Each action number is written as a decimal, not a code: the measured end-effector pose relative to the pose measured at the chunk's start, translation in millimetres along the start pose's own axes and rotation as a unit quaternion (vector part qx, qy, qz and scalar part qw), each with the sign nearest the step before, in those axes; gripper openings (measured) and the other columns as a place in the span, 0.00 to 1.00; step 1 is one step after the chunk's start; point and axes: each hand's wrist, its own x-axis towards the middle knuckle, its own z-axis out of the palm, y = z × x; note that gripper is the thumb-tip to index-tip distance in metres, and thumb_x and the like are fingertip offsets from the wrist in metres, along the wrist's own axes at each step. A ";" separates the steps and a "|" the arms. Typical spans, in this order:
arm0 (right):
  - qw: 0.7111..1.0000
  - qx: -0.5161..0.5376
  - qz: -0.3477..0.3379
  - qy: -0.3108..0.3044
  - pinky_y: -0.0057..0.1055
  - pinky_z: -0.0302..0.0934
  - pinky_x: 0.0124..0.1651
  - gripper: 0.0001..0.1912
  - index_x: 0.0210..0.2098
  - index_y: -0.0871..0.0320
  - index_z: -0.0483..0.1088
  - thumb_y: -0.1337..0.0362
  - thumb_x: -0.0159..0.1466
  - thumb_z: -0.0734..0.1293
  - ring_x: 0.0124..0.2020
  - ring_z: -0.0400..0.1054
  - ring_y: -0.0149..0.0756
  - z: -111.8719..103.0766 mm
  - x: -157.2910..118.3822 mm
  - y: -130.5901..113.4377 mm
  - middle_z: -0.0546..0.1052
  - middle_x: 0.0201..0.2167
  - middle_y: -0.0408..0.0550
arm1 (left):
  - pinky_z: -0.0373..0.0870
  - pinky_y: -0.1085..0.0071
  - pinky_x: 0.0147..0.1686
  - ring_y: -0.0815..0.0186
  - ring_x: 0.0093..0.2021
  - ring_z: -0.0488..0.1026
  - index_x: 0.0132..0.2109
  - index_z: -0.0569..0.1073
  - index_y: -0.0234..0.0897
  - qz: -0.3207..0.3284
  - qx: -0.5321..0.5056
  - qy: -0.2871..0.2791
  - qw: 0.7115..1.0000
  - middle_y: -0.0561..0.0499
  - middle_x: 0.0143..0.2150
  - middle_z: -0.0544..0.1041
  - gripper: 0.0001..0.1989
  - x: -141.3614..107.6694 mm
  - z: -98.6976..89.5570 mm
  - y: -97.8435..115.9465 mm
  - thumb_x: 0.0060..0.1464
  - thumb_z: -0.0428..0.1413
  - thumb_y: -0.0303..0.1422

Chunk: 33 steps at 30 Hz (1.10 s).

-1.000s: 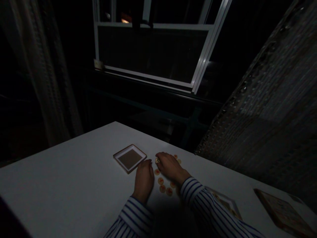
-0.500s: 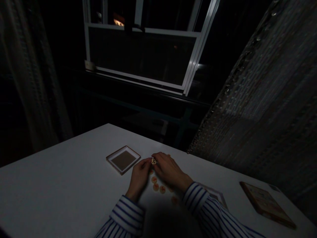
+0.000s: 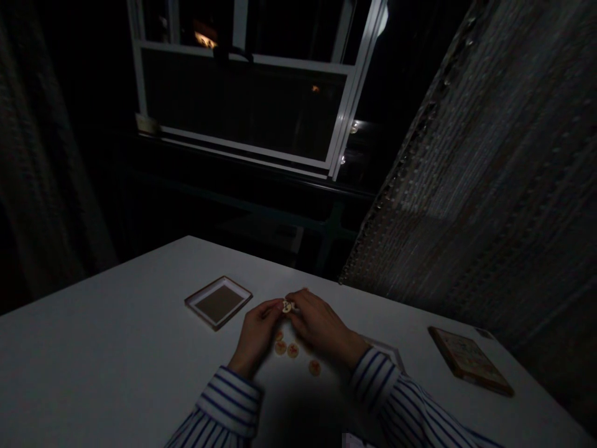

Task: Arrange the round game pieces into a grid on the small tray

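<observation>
Between my two hands, above the white table [image 3: 140, 348], a round xiangqi piece [image 3: 286, 307] with a dark character is held up on edge. My left hand [image 3: 254, 335] pinches it from the left with thumb and forefinger. From the right, my right hand [image 3: 321, 323] curls its fingers round it; a second pale edge shows there, too small to make out. Several xiangqi pieces with red characters lie flat below my hands, one of them [image 3: 314, 368] nearer to me. My right hand may hide more.
To the left lies a shallow open box lid [image 3: 189, 303] with a brown inside. A flat, pale-framed object [image 3: 389, 352] is partly under my right forearm. Far right rests a brown picture-covered box [image 3: 471, 361]. A window [image 3: 242, 102] and a beaded curtain [image 3: 443, 205] stand behind the table.
The view has turned slightly right, so the scene sits further left. My hands stay together at the piece, whose face has turned a little.
</observation>
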 end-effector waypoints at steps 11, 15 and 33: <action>0.998 0.016 0.053 0.041 0.35 0.56 0.50 0.16 0.49 0.57 0.61 0.63 0.62 0.58 0.47 0.62 0.35 -21.4 -39.7 1.2 0.69 0.45 0.50 | 0.67 0.66 0.43 0.60 0.40 0.74 0.39 0.75 0.32 -0.003 0.019 0.014 1.000 0.43 0.38 0.78 0.19 -8.7 9.2 -0.1 0.43 0.57 0.42; 0.995 0.023 0.089 0.044 0.36 0.56 0.50 0.16 0.49 0.57 0.62 0.63 0.61 0.59 0.47 0.63 0.37 -27.9 -57.8 1.3 0.69 0.45 0.49 | 0.67 0.66 0.42 0.59 0.41 0.73 0.41 0.74 0.32 -0.013 0.025 0.004 1.000 0.43 0.39 0.78 0.20 -15.9 15.4 2.9 0.44 0.57 0.42; 0.969 0.078 0.202 0.114 0.34 0.59 0.45 0.14 0.46 0.57 0.64 0.64 0.60 0.59 0.41 0.65 0.35 -29.8 -120.6 18.9 0.71 0.42 0.49 | 0.70 0.69 0.38 0.64 0.33 0.75 0.42 0.73 0.31 -0.052 -0.009 -0.030 0.998 0.45 0.36 0.77 0.21 -42.0 51.5 -2.6 0.44 0.57 0.42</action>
